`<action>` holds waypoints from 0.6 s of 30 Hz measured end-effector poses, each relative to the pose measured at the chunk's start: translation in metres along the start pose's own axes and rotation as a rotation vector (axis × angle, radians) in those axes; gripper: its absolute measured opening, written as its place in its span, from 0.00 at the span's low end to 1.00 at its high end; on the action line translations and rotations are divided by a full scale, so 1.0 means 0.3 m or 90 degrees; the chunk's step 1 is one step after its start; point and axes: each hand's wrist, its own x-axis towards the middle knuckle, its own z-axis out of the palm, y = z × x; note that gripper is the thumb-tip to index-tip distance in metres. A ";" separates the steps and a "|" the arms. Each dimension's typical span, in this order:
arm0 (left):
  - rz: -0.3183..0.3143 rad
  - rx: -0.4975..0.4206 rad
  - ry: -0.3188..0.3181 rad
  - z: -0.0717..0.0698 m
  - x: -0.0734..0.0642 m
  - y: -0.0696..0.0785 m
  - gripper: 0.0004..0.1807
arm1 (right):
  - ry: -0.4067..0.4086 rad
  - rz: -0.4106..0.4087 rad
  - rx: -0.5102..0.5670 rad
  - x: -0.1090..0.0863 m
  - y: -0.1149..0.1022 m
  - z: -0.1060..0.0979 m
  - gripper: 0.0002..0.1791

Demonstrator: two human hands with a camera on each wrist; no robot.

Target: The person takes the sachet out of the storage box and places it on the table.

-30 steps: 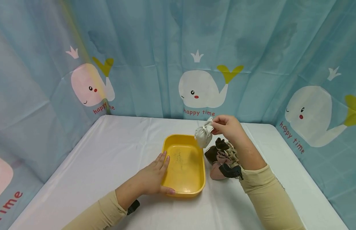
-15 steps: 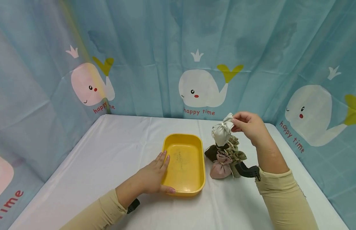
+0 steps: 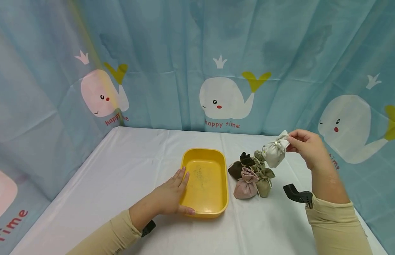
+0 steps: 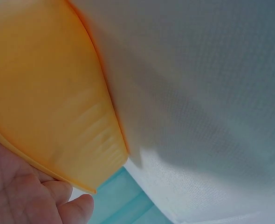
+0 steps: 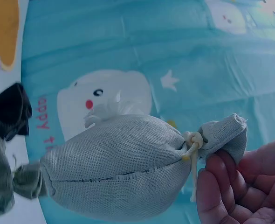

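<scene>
My right hand pinches the gathered top of a white cloth drawstring pouch, which hangs to the right of a group of other pouches. In the right wrist view the held pouch shows its side seam and a knotted cord at the neck. A yellow plastic tray lies on the table with nothing in it. Along its left rim my left hand rests with fingers spread, thumb at the near edge. The left wrist view shows the tray's outer wall with fingers at its rim.
Right of the tray sit a dark brown pouch, a pink pouch and several olive-green ones, such as the near green pouch. A white cloth covers the table. Blue whale-print curtains enclose the back and sides.
My right hand has carried the white pouch rightward, from the tray's right rim, past the other pouches, to their right side. The left hand and tray stay in place.
</scene>
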 end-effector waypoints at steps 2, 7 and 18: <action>-0.004 0.007 -0.001 0.002 0.002 -0.002 0.69 | 0.000 -0.005 0.010 -0.007 0.013 -0.023 0.06; -0.011 0.009 -0.002 0.007 0.007 -0.006 0.69 | 0.007 0.009 -0.039 -0.028 0.054 -0.072 0.06; -0.006 -0.002 -0.004 0.010 0.007 0.000 0.69 | -0.012 0.060 -0.131 -0.053 0.183 -0.114 0.14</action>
